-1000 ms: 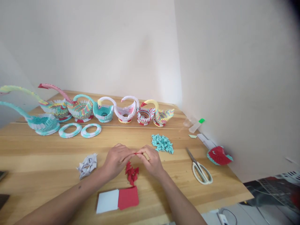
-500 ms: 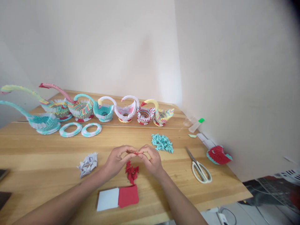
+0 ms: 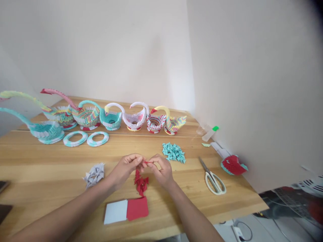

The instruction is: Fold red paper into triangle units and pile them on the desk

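My left hand (image 3: pixel 125 168) and my right hand (image 3: pixel 161 169) meet above the wooden table (image 3: pixel 50 161), and together they pinch a small red paper piece (image 3: pixel 147 162) between their fingertips. Just below the hands lies a small pile of folded red pieces (image 3: pixel 141 183). Nearer to me are a red paper sheet (image 3: pixel 137 208) and a white paper sheet (image 3: pixel 115 211) side by side. A pile of folded grey-white pieces (image 3: pixel 94 174) lies left of my left hand, and a pile of teal pieces (image 3: pixel 173 152) lies beyond my right hand.
A row of modular paper swans (image 3: pixel 111 117) stands along the back, with two teal-white rings (image 3: pixel 85 138) in front. White-handled scissors (image 3: pixel 212 176) lie to the right, a red-teal paper model (image 3: pixel 233 164) by the wall. The table's right edge drops to the floor.
My hands stayed together on the red piece, with the fingers shifting slightly as they work it. The view drifted a little.
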`<state>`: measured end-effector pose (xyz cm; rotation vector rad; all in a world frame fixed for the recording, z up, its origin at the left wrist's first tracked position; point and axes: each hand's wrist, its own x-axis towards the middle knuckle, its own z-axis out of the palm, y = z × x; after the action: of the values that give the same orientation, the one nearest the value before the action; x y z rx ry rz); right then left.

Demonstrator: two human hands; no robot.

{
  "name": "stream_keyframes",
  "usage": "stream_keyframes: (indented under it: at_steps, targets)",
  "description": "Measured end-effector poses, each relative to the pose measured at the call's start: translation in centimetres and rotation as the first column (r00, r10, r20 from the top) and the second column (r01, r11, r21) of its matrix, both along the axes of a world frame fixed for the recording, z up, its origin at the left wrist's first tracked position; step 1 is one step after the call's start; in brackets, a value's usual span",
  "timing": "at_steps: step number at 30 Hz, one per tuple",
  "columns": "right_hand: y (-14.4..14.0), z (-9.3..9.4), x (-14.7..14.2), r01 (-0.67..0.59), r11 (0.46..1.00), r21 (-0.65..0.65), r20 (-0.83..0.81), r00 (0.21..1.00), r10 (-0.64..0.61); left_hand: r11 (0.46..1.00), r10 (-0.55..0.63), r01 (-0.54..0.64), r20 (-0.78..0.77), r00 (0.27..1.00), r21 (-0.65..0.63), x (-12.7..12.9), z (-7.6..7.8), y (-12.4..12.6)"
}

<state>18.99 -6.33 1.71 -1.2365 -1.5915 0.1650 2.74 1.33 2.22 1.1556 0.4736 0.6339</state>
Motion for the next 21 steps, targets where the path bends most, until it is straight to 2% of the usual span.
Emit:
stream_keyframes:
  at_steps: [3, 6, 9, 12, 18, 21]
  targets:
    - [-0.1, 0.0, 0.0, 0.003, 1.0, -0.029, -0.061, 0.998, -0.005, 1.0, -0.006, 0.006, -0.033, 0.999, 0.008, -0.1, 0.5, 0.0]
    - [-0.3, 0.0, -0.2, -0.076, 0.989, -0.126, -0.214, 0.976, 0.048, 0.981, 0.052, -0.034, -0.088, 0.995, 0.191, -0.7, 1.4, -0.2]
    - [-0.3, 0.0, -0.4, -0.211, 0.957, -0.201, -0.381, 0.917, 0.121, 0.899, 0.128, -0.074, -0.097, 0.987, 0.432, -1.3, 2.0, -0.7]
    - [-0.4, -0.1, -0.6, -0.276, 0.934, -0.226, -0.448, 0.881, 0.152, 0.805, 0.193, -0.12, -0.066, 0.979, 0.58, -1.6, 2.3, -1.4]
    - [-0.6, 0.1, -1.1, -0.41, 0.875, -0.257, -0.569, 0.796, 0.206, 0.657, 0.3, -0.209, 0.003, 0.954, 0.724, -1.9, 2.5, -2.5]
    - [-0.6, 0.0, -1.3, -0.472, 0.84, -0.269, -0.639, 0.74, 0.211, 0.64, 0.335, -0.243, 0.02, 0.942, 0.729, -2.1, 2.3, -2.8]
